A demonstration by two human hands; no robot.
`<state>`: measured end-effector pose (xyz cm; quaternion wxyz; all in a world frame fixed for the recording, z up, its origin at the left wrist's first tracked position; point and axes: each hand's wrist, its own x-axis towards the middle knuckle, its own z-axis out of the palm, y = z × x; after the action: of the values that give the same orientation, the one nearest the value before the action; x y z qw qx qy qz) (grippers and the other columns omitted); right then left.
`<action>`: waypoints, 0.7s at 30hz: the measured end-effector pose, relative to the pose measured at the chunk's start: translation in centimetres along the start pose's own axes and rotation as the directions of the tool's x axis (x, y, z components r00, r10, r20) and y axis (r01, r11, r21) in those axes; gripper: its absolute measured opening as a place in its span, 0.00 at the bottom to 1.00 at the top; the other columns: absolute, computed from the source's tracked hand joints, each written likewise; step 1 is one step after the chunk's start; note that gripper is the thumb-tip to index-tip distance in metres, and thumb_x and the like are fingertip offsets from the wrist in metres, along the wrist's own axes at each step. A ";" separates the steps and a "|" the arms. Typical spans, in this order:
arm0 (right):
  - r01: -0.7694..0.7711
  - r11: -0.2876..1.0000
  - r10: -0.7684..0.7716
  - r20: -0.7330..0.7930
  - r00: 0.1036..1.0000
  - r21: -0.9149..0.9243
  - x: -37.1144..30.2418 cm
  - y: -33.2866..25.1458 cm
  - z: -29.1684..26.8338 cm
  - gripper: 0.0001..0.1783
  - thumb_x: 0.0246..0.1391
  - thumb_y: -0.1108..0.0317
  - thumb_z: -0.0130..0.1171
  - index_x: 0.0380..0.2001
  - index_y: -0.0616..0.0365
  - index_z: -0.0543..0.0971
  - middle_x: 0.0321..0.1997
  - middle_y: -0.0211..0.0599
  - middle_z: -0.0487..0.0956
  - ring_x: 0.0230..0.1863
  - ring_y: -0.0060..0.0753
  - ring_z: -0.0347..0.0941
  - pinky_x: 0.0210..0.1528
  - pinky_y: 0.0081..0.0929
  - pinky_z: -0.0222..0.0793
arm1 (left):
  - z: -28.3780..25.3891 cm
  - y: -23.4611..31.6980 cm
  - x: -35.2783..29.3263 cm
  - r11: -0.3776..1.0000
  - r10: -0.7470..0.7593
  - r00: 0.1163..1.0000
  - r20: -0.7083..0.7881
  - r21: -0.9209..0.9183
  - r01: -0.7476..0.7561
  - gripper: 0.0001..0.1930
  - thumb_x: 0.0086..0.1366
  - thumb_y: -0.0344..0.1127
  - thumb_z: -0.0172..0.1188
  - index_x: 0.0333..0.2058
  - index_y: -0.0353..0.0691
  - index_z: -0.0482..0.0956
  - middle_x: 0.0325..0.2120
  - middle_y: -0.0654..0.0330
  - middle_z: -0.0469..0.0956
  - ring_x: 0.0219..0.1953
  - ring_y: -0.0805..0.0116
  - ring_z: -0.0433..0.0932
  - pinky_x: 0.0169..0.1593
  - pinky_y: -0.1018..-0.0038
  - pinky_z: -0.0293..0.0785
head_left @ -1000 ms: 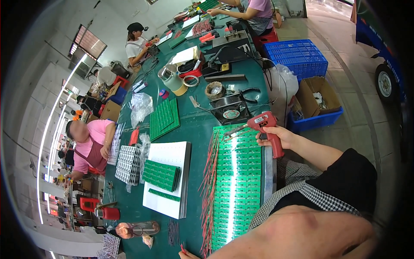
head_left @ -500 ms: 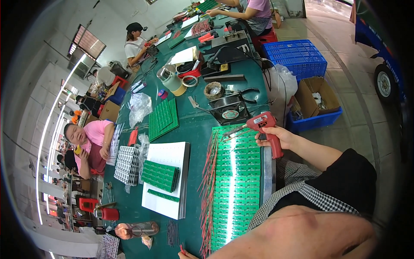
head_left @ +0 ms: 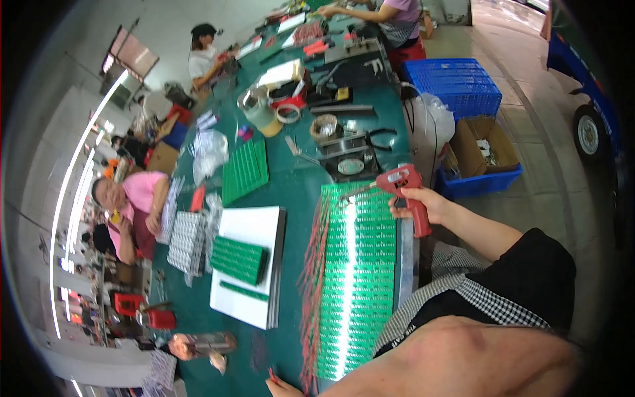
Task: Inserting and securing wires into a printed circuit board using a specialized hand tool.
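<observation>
My right hand (head_left: 433, 205) is closed round the grip of a red soldering gun (head_left: 399, 179). The gun's tip points left, over the upper end of the green circuit board panels (head_left: 374, 264). Along the panels' left edge lies a row of thin red wires (head_left: 309, 291), some with a dark strand among them. At the lower edge my left hand (head_left: 284, 389) shows only in part, its fingers pinched on a small red piece that looks like a wire. A bright reflection runs down the panels.
A white stack (head_left: 245, 311) carries smaller green boards (head_left: 238, 259). Beyond the panels stand a small fan (head_left: 347, 162), pliers (head_left: 383, 140), a tape roll (head_left: 288, 114) and a jar (head_left: 261, 118). Blue crates (head_left: 453, 89) sit on the floor at right. Co-workers sit across and farther along the table.
The whole view has shifted slightly, so the table's things appear a little farther left and up. Both hands keep their hold, and the soldering gun stays over the panels' upper end.
</observation>
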<state>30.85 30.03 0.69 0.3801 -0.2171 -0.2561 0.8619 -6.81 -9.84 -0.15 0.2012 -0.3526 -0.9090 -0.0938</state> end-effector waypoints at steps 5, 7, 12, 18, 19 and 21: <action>0.057 0.989 -0.042 -0.109 0.993 0.133 -0.9 -1.2 -0.7 0.19 0.51 0.68 0.50 0.46 0.61 0.64 0.37 0.41 0.72 0.38 0.39 0.71 0.43 0.38 0.68 | 1.8 0.4 1.2 0.968 -0.162 0.985 0.063 -0.186 0.171 0.08 0.59 0.34 0.47 0.32 0.36 0.70 0.26 0.48 0.72 0.27 0.52 0.70 0.31 0.65 0.67; 0.055 0.995 -0.052 -0.046 0.998 0.077 0.5 -0.9 -1.1 0.19 0.51 0.68 0.50 0.46 0.62 0.64 0.40 0.42 0.72 0.40 0.39 0.70 0.47 0.38 0.66 | 1.7 0.6 1.4 0.976 -0.173 0.984 0.047 -0.128 0.177 0.08 0.60 0.35 0.48 0.31 0.37 0.70 0.25 0.48 0.72 0.26 0.52 0.70 0.30 0.65 0.67; 0.043 0.999 -0.046 0.112 0.993 0.033 0.3 -0.9 -2.8 0.21 0.57 0.63 0.42 0.50 0.65 0.60 0.44 0.47 0.69 0.45 0.39 0.68 0.54 0.36 0.60 | 1.1 1.1 1.0 0.972 -0.164 0.981 0.104 -0.154 0.179 0.08 0.60 0.36 0.47 0.32 0.37 0.69 0.23 0.48 0.72 0.25 0.48 0.71 0.26 0.61 0.64; 0.039 0.999 -0.041 0.147 0.988 0.020 -0.2 -0.8 -2.8 0.21 0.57 0.64 0.41 0.50 0.65 0.60 0.44 0.46 0.70 0.45 0.38 0.68 0.56 0.37 0.58 | 0.7 1.1 0.4 0.975 -0.158 0.984 0.082 -0.147 0.168 0.09 0.61 0.37 0.46 0.30 0.37 0.68 0.20 0.50 0.71 0.22 0.51 0.69 0.25 0.64 0.64; 0.048 0.999 -0.049 0.129 0.990 0.015 -0.3 -0.9 -2.8 0.21 0.57 0.64 0.41 0.50 0.66 0.60 0.44 0.46 0.70 0.45 0.38 0.68 0.55 0.37 0.59 | 0.6 1.2 0.3 0.975 -0.165 0.982 0.089 -0.136 0.176 0.08 0.60 0.36 0.47 0.30 0.37 0.69 0.21 0.50 0.71 0.22 0.52 0.70 0.25 0.64 0.64; 0.044 0.999 -0.045 0.114 0.992 0.010 -0.3 -0.9 -2.7 0.21 0.57 0.64 0.41 0.50 0.66 0.60 0.43 0.46 0.70 0.45 0.38 0.68 0.55 0.37 0.59 | 0.6 1.2 0.5 0.975 -0.172 0.980 0.100 -0.125 0.184 0.08 0.60 0.36 0.48 0.29 0.37 0.69 0.21 0.51 0.71 0.23 0.52 0.70 0.25 0.65 0.65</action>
<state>33.10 31.09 -0.82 0.3846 -0.1604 -0.2792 0.8651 -6.51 -8.49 -0.47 0.1276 -0.2864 -0.9366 -0.1563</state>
